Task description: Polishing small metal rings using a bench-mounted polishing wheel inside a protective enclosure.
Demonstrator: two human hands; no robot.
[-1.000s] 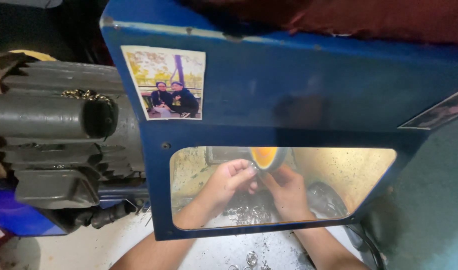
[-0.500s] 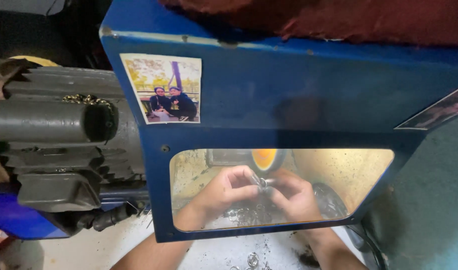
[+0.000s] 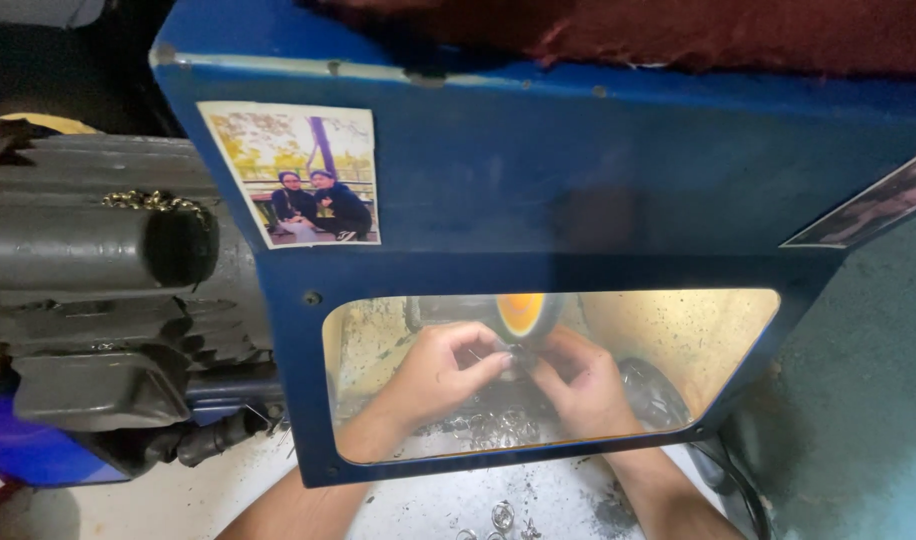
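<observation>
View from above onto a blue painted metal machine guard (image 3: 578, 190) with a clear plastic window (image 3: 678, 350) cut into its lower half. Through the window, two bare hands meet under a round orange-glowing polishing wheel (image 3: 523, 312) at about 12 o'clock of the window. The left hand (image 3: 433, 375) reaches in from 7 o'clock, fingers curled and pinched toward the wheel; the right hand (image 3: 578, 385) comes from 5 o'clock, fingers likewise curled inward. Between their fingertips, just below the wheel, sits a small dark metal piece (image 3: 515, 355); both hands appear to pinch it, though the blur hides exactly how. A colour photo print of two seated people (image 3: 293, 175) is stuck on the guard at 10 o'clock. A grey ribbed electric motor (image 3: 98, 290) lies at 9 o'clock, outside the guard. Small shiny metal rings (image 3: 498, 518) lie on the pale bench at 6 o'clock
</observation>
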